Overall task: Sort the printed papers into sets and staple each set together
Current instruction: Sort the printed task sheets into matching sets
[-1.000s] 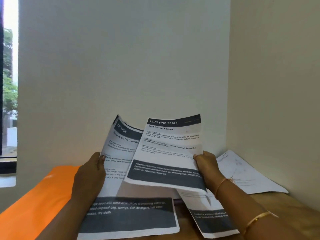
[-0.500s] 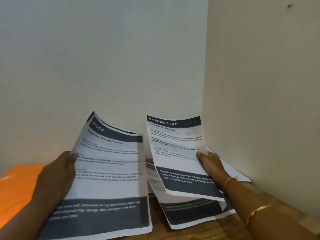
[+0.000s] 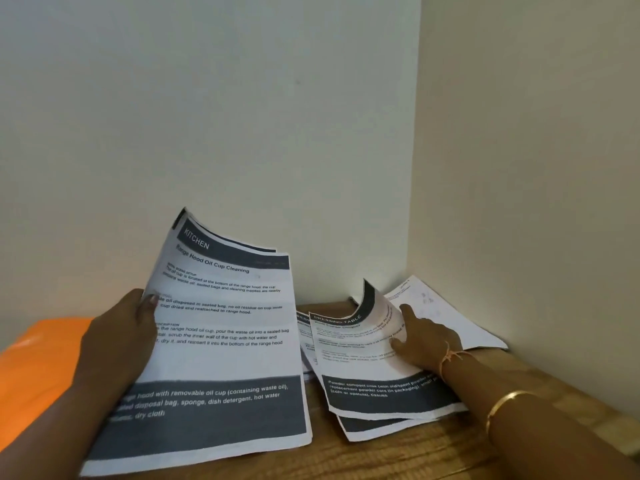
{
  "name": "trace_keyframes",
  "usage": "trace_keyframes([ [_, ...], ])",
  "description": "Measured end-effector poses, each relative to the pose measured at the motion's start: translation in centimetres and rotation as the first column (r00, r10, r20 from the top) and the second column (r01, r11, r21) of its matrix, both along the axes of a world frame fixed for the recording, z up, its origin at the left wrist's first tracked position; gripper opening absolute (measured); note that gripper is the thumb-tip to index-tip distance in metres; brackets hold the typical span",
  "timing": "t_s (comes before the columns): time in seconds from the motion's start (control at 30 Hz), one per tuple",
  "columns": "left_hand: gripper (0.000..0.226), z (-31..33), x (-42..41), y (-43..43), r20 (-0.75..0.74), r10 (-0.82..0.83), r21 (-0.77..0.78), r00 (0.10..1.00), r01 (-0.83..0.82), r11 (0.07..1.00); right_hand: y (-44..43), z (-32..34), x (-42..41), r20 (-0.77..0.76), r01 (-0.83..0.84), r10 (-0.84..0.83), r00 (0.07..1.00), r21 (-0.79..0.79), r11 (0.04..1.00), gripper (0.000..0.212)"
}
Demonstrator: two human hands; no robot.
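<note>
My left hand (image 3: 117, 337) grips Kitchen sheets (image 3: 225, 341) by left edge | my right hand (image 3: 426, 344) pinches Dressing Table sheet (image 3: 356, 358), right of Kitchen sheets | light, floppy, slippery; I'd pinch edges.

left hand (image 3: 117, 337): raised, pinching kitchen papers (image 3: 225, 358) | right hand (image 3: 426, 344): low, thumb pinching dressing-table sheet (image 3: 360, 362)

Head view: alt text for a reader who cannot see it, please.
A person's left hand holds up a stack of white printed sheets headed KITCHEN, while the right hand pinches a curled white sheet headed DRESSING TABLE on a pile of similar sheets on a brown wooden table. A flat orange item lies at left; more white papers lie in the corner.
</note>
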State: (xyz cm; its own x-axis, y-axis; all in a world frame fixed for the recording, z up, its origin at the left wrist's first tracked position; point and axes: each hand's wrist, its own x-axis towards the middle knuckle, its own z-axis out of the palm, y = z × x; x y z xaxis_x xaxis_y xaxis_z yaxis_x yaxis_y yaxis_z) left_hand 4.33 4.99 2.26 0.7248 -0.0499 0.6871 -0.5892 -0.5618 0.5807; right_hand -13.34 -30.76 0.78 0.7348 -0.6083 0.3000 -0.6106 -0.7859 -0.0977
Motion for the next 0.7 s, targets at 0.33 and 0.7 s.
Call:
trace_keyframes([
  [0.33,0.03,0.1,0.0,-0.1,-0.013,0.001,-0.001,1.0,-0.001,1.0,-0.7,-1.9,1.2,-0.041,0.008,-0.02,0.999,-0.272,0.962,0.085],
  [0.7,0.031,-0.2,0.5,0.0,-0.041,0.013,0.001,0.999,-0.013,1.0,4.2,-1.0,4.0,-0.192,-0.237,0.281,0.94,0.221,0.946,0.092],
])
